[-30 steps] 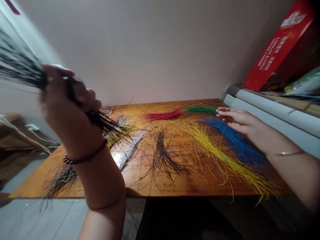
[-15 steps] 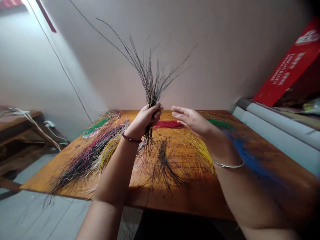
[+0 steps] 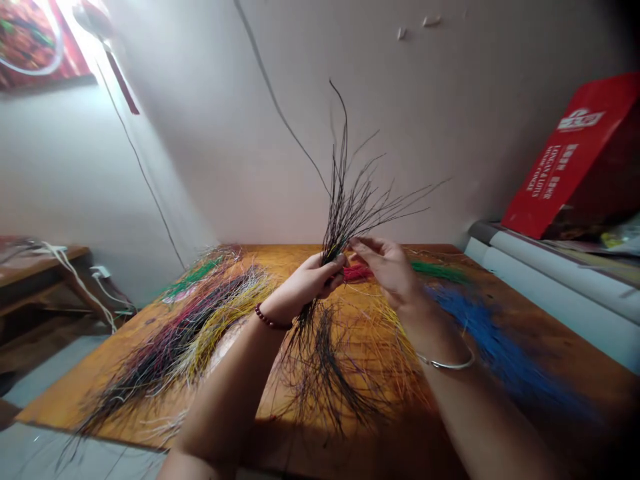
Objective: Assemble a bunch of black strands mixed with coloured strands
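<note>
1. The left hand (image 3: 313,280) was closed in a fist around a bundle of dark fibres (image 3: 343,213), whose long axis stood nearly upright above the counter (image 3: 270,257).
2. The right hand (image 3: 385,270), curled, pinched the strands just beside that fist.

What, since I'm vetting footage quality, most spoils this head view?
In the head view, strong glare washes out the wall at upper left, wide-angle distortion slants the wooden table, the blue fibres look soft, and the lower corners fall dark.
</note>
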Tool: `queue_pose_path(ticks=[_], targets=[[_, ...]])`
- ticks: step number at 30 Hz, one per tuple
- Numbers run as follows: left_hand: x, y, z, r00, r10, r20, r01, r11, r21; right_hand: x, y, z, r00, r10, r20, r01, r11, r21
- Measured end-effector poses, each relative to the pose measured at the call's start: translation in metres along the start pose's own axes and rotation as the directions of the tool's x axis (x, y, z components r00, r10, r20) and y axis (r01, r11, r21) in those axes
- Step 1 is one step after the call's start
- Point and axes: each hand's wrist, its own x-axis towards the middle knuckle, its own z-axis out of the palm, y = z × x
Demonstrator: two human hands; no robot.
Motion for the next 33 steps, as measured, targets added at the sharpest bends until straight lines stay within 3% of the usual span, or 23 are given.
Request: queue_pose_path(ticks=[7,15,18,21,23,28,33], targets=[[0.011,-0.009,0.002,0.978,0.078,-0.196,-0.127,0.96,-0.25,0.002,0.002,-0.005,0.982,-0.133,-0.137,0.114,0.984,-0.137],[0.011,-0.007,0.005,0.973,0.051,-0.225,-0.11,0.961,-0.255,0.003,-0.002,-0.008,0.963,-0.191,-0.188,0.15,0.965,-0.216],[0.012,-0.006,0.001,0.953,0.07,-0.293,-0.157,0.945,-0.287,0.004,-0.012,-0.02,0.911,-0.297,-0.286,0.214,0.934,-0.287],[0.01,0.0,-0.012,0.909,0.085,-0.408,-0.236,0.913,-0.334,0.004,-0.028,-0.041,0.833,-0.398,-0.384,0.268,0.898,-0.348],[0.005,0.008,-0.022,0.873,0.1,-0.478,-0.293,0.891,-0.348,0.003,-0.039,-0.056,0.813,-0.411,-0.412,0.269,0.893,-0.36],[-0.02,0.036,-0.04,0.808,0.17,-0.564,-0.425,0.832,-0.358,-0.004,-0.052,-0.07,0.854,-0.396,-0.337,0.258,0.885,-0.388],[-0.046,0.06,-0.038,0.78,0.215,-0.588,-0.503,0.775,-0.384,-0.01,-0.051,-0.051,0.882,-0.403,-0.244,0.274,0.86,-0.43]])
